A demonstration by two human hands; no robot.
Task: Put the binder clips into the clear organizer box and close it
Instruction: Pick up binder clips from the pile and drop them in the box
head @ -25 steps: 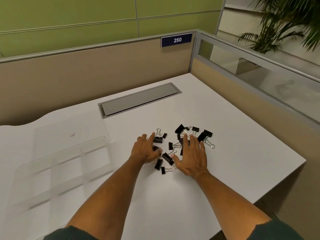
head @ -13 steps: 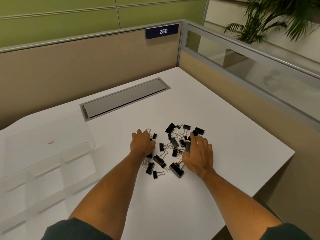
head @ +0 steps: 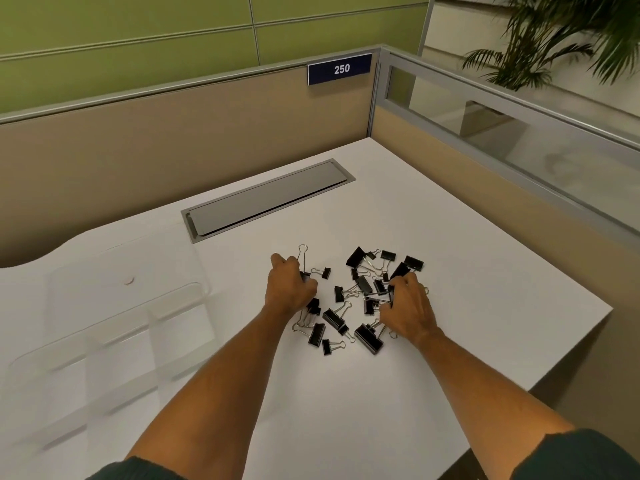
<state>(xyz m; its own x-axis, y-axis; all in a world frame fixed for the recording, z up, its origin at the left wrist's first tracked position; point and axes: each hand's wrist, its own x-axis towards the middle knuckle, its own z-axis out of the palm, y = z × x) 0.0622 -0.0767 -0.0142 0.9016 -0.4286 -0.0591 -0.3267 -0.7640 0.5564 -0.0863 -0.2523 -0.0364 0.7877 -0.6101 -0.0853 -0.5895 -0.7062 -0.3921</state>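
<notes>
Several black binder clips (head: 363, 299) with silver wire handles lie scattered on the white desk (head: 346, 393). My left hand (head: 289, 287) curls around a clip at the pile's left edge; one wire handle sticks up past its fingers. My right hand (head: 407, 308) curls over clips at the pile's right side and grips some of them. The clear organizer box (head: 114, 337) lies open at the left, its lid folded back toward the partition and its divided compartments facing up.
A grey cable-tray cover (head: 266, 199) is set into the desk behind the clips. Beige partitions (head: 173, 140) wall the back and right sides. The desk's right edge (head: 571, 344) drops off near my right hand. A potted plant (head: 561, 32) stands beyond the glass.
Both hands went from lying flat on the clips to curling around them. The left hand has closed on a clip whose handle now stands up; the pile has shifted a little.
</notes>
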